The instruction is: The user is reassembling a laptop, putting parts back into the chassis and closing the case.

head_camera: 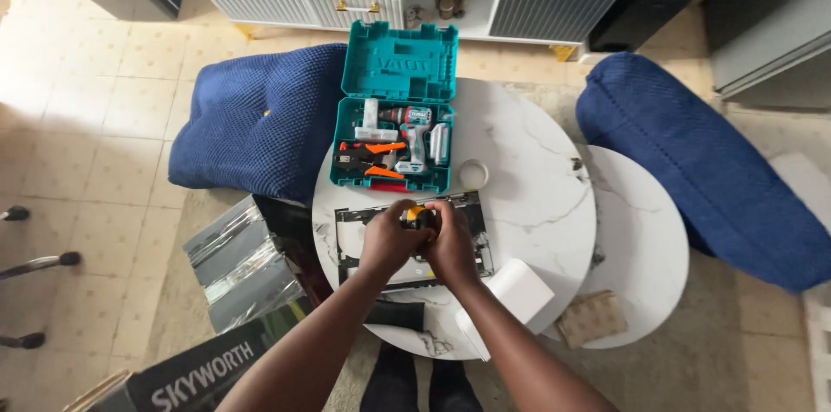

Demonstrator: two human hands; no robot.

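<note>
Round marble table [537, 178] carries the open teal tool case [394, 131], kept within reach. A dark flat panel [381, 230] lies near the table's edge. Left hand [389, 239] and right hand [452, 243] meet over it, fingers curled together, pinching a small orange-yellow tool [418, 215].

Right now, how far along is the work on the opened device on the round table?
Done: the teal tool case stands open and the flat device lies opened. In hand: left hand and right hand grip a small orange-and-black tool over it. Left: the device remains open; tools not packed.
</note>
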